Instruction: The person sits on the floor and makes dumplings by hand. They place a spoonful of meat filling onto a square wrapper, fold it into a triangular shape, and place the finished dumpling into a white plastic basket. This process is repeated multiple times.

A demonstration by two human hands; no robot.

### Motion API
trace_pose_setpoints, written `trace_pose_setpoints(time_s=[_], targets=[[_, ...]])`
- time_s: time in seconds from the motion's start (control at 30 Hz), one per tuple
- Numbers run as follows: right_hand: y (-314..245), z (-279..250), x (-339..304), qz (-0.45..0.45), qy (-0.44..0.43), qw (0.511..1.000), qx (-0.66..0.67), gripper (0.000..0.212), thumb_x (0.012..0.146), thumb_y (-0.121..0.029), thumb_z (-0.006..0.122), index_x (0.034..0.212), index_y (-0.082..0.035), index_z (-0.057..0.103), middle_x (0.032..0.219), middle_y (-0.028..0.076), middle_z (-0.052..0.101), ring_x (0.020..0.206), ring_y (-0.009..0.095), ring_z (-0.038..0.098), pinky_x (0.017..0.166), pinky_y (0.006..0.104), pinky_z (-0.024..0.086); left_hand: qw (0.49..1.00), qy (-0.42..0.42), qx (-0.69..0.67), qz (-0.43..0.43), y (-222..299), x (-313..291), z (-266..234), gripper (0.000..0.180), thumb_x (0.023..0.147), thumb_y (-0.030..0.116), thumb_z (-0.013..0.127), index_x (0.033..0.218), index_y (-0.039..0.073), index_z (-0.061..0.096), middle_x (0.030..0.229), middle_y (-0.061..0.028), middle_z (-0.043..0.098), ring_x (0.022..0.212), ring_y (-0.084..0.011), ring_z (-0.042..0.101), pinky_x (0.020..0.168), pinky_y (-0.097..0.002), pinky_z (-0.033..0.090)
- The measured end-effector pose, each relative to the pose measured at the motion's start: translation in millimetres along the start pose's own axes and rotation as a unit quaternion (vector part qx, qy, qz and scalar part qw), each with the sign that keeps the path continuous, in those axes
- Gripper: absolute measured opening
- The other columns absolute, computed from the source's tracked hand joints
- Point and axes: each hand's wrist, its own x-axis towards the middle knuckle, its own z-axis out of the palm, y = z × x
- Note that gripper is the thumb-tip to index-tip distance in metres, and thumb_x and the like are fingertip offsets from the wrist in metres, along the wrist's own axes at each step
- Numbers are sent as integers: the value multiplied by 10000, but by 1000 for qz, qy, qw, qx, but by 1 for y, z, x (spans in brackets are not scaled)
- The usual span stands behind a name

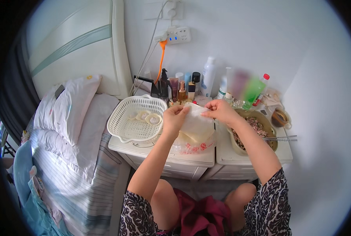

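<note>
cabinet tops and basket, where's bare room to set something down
Bare: left side of the white basket, beside the dough pieces; front right corner of the right cabinet, beside the bowl. Crowded: the back, with bottles; the middle, with plastic bag and handheld white sheet.

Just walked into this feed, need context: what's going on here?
A person's left hand and right hand pinch a thin white sheet over a plastic bag with red marks. To the left, a white basket holds a few small pale pieces. To the right, a bowl holds a chopped mixture, with chopsticks sticking out.
</note>
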Motion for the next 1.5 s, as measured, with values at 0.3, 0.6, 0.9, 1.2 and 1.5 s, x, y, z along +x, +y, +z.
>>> trace_pose_setpoints(time_s=[0.3, 0.6, 0.9, 1.2, 1.5], targets=[[-50, -7, -23, -23, 61, 989, -136, 183, 726, -157, 713, 813, -4, 661, 710, 58, 636, 621, 109, 571, 545, 269, 456, 971, -23, -208, -118, -4, -53, 1, 359, 909, 230, 527, 1127, -52, 483, 1048, -103, 570, 945, -184, 567, 823, -292, 458], [-69, 46, -119, -214, 24, 901, -376, 168, 752, -156, 643, 852, -22, 654, 822, 115, 625, 697, 263, 587, 647, 351, 482, 818, -186, -470, -273, 31, -112, 39, 649, 909, 541, 327, 1306, 28, 329, 1273, -137, 448, 1182, -287, 428, 987, -423, 336], [17, -46, -251, -59, 399, 831, -382, 362, 711, -205, 722, 1011, -45, 597, 853, 96, 556, 747, 272, 547, 647, 343, 457, 780, -208, -467, -361, 17, -154, 60, 590, 938, 433, 286, 1329, -7, 330, 1335, -188, 405, 1229, -356, 396, 1027, -488, 307], [64, -82, -244, -156, 187, 868, -433, 299, 712, -135, 693, 1000, -86, 624, 812, 59, 524, 727, 221, 532, 609, 331, 451, 677, -269, -443, -523, -28, -185, 119, 592, 949, 445, 254, 1332, 1, 332, 1318, -150, 438, 1209, -310, 431, 1025, -451, 319], [40, -108, -182, -175, 216, 884, -375, 114, 775, -28, 623, 888, -13, 633, 780, 92, 577, 678, 222, 551, 595, 308, 453, 649, -255, -474, -537, -52, -177, 123, 580, 946, 441, 282, 1337, 16, 332, 1320, -140, 440, 1210, -300, 435, 1018, -446, 330]])
